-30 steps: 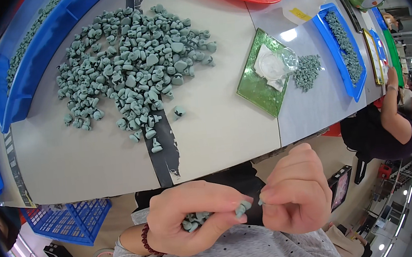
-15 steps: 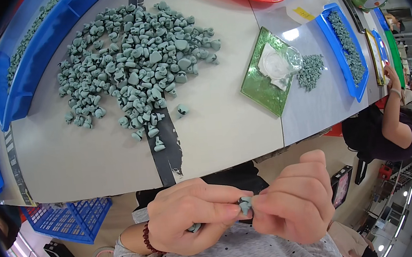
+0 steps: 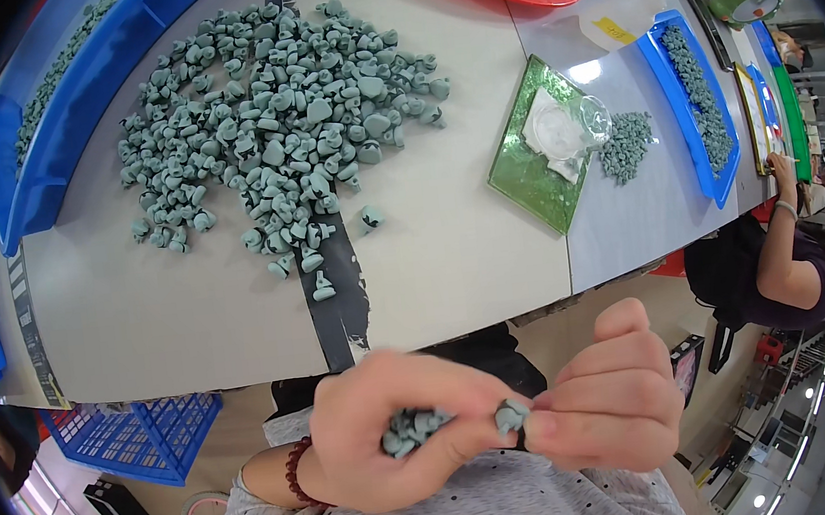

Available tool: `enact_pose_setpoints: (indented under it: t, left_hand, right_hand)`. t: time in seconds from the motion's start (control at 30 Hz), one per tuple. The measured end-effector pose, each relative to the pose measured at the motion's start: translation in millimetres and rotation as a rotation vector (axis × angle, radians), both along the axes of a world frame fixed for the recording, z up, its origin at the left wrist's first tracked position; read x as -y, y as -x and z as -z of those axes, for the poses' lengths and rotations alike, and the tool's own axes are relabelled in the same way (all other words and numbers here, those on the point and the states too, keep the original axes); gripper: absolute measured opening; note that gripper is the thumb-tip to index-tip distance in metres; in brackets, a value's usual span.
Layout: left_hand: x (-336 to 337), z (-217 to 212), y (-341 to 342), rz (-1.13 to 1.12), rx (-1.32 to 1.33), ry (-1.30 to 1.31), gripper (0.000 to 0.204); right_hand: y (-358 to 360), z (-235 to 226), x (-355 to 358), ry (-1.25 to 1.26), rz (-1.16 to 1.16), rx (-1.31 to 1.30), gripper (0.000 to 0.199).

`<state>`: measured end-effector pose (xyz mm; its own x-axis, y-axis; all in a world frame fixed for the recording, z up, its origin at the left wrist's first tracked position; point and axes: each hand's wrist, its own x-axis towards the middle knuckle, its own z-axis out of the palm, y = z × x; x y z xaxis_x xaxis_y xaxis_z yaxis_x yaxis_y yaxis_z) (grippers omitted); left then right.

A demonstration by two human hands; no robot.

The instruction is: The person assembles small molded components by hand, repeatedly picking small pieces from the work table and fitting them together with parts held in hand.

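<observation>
Your left hand (image 3: 392, 441), low centre of frame, is curled shut w/ a clump of small grey-green pieces (image 3: 413, 430) tucked in the palm, showing betw. thumb & fingers. Your right hand (image 3: 614, 402), just right of it, has fingertips pinched together on a single grey-green piece (image 3: 511, 415); that piece sits right betw. the two hands, touching both thumbs' tips, just right of the clump. Both hands are held close to your chest, below the near edge of the surface (image 3: 452, 253). Up on the surface, upper centre-left, lies a big loose pile of the same pieces (image 3: 280, 141), well apart from your hands, w/ a few strays on a black tape strip (image 3: 338, 311). Green tray (image 3: 525, 180) centre right, blue tray (image 3: 684, 118) further right. Another person's arm (image 3: 784, 249) rests at the right edge.
</observation>
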<state>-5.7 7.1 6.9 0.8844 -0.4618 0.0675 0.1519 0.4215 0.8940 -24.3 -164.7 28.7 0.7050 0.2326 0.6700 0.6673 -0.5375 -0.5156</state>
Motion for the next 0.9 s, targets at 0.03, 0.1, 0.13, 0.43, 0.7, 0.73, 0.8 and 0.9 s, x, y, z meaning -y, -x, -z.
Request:
enact_pose_setpoints:
  t: [0.03,0.1,0.13,0.43,0.7,0.73,0.8,0.9]
  left_hand:
    - [1,1,-1,-0.004,0.001,-0.003,0.017]
    - [3,5,-4,0.055,-0.112,0.076,0.016]
    - [2,5,-5,0.055,-0.112,0.076,0.016]
    - [7,10,-4,0.156,-0.206,0.062,0.024]
    - [11,4,-6,0.312,-0.715,0.467,0.026]
    - [10,6,-7,0.338,-0.738,0.511,0.022]
    - [9,9,-9,0.382,-0.777,0.484,0.019]
    - [7,6,-10,0.417,-0.834,0.468,0.016]
  right_hand:
    - [-1,3,1,-0.106,-0.029,-0.027,0.024]
    - [-7,5,0,-0.145,-0.048,-0.068,0.027]
    - [-10,6,0,-0.181,-0.064,-0.111,0.031]
    - [-7,12,-3,-0.259,-0.133,-0.228,0.032]
    - [-28,15,63,-0.15,0.706,0.01,0.019]
    - [-38,19,93,-0.182,0.835,0.037,0.014]
    - [-50,28,163,-0.162,0.932,0.014,0.015]
    - [-56,26,191,0.002,1.02,-0.145,0.017]
